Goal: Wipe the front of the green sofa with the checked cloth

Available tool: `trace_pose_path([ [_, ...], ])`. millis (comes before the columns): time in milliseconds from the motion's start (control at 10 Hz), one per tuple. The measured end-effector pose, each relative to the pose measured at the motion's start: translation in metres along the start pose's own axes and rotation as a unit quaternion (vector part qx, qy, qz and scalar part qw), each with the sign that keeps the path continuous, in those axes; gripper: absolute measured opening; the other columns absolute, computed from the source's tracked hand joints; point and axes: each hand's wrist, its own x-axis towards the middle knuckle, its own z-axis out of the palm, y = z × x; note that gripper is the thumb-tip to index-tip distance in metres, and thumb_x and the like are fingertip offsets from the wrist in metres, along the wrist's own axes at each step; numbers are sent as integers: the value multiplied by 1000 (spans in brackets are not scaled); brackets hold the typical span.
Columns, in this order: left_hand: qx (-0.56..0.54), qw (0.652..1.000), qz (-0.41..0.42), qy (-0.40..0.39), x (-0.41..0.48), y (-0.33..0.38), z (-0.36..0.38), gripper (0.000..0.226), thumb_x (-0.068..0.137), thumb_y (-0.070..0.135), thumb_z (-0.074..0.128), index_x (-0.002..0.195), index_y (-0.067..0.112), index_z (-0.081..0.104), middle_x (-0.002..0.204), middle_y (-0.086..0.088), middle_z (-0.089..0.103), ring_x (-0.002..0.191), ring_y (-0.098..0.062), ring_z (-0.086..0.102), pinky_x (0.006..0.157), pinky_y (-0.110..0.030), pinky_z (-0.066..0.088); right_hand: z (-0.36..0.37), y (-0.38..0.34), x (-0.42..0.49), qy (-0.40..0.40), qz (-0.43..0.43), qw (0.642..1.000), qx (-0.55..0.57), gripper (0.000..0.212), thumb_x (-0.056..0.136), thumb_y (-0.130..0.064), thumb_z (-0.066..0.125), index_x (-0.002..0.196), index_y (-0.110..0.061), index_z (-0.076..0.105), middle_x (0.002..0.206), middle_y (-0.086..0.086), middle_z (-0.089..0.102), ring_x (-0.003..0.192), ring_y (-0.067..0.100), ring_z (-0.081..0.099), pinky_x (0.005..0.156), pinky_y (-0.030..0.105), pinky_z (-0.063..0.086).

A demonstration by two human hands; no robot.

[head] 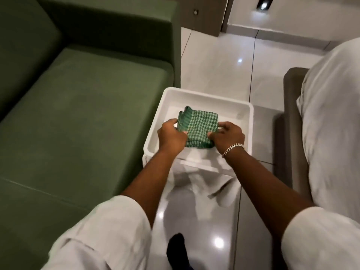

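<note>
The green-and-white checked cloth [198, 125] is folded into a thick pad and held over a white plastic tray [241, 112] on the floor. My left hand [171, 136] grips its left edge and my right hand [227, 134], with a chain bracelet at the wrist, grips its right edge. The green sofa [81, 106] fills the left side, with its seat cushion beside the tray and its armrest behind. The sofa's front face is out of sight from this angle.
Glossy pale floor tiles [218, 65] stretch ahead and beneath me. A bed or seat with a brown frame [290, 121] and white bedding [335, 114] stands on the right. My dark-socked foot [176, 248] is on the floor below.
</note>
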Motion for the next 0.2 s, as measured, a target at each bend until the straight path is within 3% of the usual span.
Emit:
trace_pose_path([
  [100, -11, 1000, 8, -10, 11, 7, -7, 51, 78, 1, 63, 128, 4, 60, 115, -18, 72, 104, -31, 67, 87, -29, 53, 7, -6, 8, -2, 0, 999, -44, 41, 67, -12, 77, 107, -14, 65, 100, 12, 75, 93, 27, 70, 94, 42, 55],
  [200, -60, 997, 32, 43, 11, 16, -32, 54, 79, 4, 57, 133, 6, 58, 119, -18, 67, 108, -30, 64, 100, -37, 52, -10, -27, -14, 29, -24, 996, -85, 43, 74, -8, 73, 115, -8, 63, 111, 11, 72, 101, 21, 67, 90, 9, 45],
])
